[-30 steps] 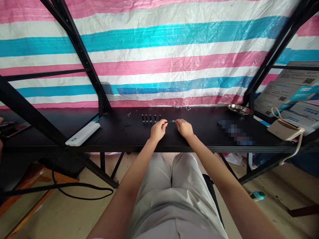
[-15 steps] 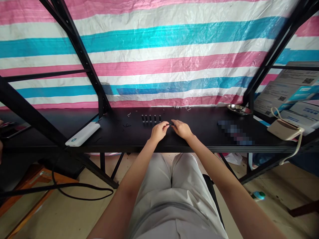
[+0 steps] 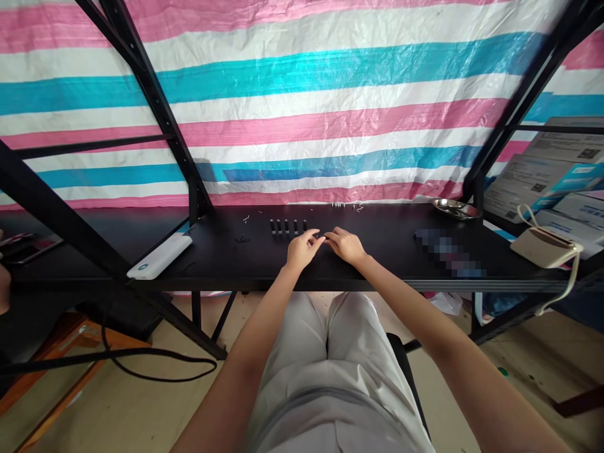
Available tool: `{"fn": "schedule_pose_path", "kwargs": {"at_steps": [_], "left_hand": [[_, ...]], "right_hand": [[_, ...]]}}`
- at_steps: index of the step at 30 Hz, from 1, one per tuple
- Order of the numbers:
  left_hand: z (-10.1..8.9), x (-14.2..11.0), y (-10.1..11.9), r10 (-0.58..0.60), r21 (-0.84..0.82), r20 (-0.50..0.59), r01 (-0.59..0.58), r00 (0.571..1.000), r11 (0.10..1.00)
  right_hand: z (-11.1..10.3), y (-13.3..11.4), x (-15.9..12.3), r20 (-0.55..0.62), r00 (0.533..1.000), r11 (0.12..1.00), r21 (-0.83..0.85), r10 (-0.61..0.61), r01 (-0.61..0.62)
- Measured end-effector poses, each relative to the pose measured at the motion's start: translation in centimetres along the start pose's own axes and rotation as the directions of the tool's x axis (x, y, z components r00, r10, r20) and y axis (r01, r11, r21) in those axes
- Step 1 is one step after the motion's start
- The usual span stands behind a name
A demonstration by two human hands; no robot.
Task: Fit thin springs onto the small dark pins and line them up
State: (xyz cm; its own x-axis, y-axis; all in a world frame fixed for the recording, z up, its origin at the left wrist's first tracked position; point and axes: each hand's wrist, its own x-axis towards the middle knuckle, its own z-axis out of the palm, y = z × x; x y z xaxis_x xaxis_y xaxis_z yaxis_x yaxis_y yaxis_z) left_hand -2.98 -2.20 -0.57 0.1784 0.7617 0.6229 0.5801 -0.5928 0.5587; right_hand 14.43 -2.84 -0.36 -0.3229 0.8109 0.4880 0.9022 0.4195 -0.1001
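A small dark piece (image 3: pixel 318 236), mostly hidden by fingers, is held just above or on the black surface (image 3: pixel 387 245), near its middle. It is pinched from one side by the left hand (image 3: pixel 301 250) and from the other by the right hand (image 3: pixel 348 246); the two hands are brought close together, fingertips nearly meeting around it. Whether the surface is touched by the piece cannot be told.

Just beyond the left hand, five black tubes (image 3: pixel 287 226) are lined up in a row. Farther left, dark scraps (image 3: pixel 242 239) are scattered, and a white scrap (image 3: pixel 246 218) is seen behind them. White bits (image 3: pixel 338 205) are gathered along the back edge.

A white device (image 3: pixel 160 257) is set at the left end, a metal dish (image 3: pixel 457 209) at the back right. At the right, a patch (image 3: pixel 448 253) is blurred out, and a cream bag (image 3: pixel 542 245) is placed at the far end, its strap hung over the front edge. Boxes (image 3: pixel 542 163) are stacked behind the bag. The scene is backed by a striped tarp (image 3: pixel 330 69).
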Motion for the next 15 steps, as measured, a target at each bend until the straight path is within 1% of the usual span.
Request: {"fn": "schedule_pose_path", "kwargs": {"at_steps": [2,3,5,6,8,10,13,15], "left_hand": [[-0.3,0.2,-0.1,-0.084,-0.012,-0.130,0.084,0.988,0.996],[-0.4,0.3,-0.3,-0.132,-0.024,-0.186,0.130,0.974,0.991],[-0.6,0.4,-0.7,-0.215,-0.050,-0.253,0.209,0.943,0.977],[-0.7,0.5,-0.9,-0.242,-0.056,-0.263,0.235,0.934,0.970],[-0.8,0.5,-1.1,-0.263,-0.052,-0.256,0.259,0.930,0.965],[-0.8,0.4,-1.2,-0.258,-0.035,-0.237,0.257,0.937,0.966],[-0.8,0.4,-1.0,-0.260,-0.024,-0.224,0.262,0.939,0.965],[-0.8,0.4,-1.0,-0.274,-0.027,-0.216,0.275,0.937,0.961]], "right_hand": [[0.4,0.4,1.1,-0.028,0.993,0.991,0.078,0.115,-0.112],[0.6,0.6,1.8,-0.014,0.981,0.974,0.127,0.192,-0.189],[0.8,0.8,3.5,0.096,0.939,0.911,0.224,0.331,-0.345],[0.9,0.8,4.4,0.159,0.915,0.876,0.265,0.371,-0.402],[1.1,0.5,6.1,0.205,0.901,0.831,0.349,0.383,-0.433],[1.5,0.0,7.4,0.218,0.900,0.813,0.386,0.379,-0.436],[2.6,-1.0,8.4,0.213,0.898,0.819,0.369,0.386,-0.439],[3.6,-1.4,8.5,0.221,0.885,0.828,0.317,0.410,-0.463]]}}
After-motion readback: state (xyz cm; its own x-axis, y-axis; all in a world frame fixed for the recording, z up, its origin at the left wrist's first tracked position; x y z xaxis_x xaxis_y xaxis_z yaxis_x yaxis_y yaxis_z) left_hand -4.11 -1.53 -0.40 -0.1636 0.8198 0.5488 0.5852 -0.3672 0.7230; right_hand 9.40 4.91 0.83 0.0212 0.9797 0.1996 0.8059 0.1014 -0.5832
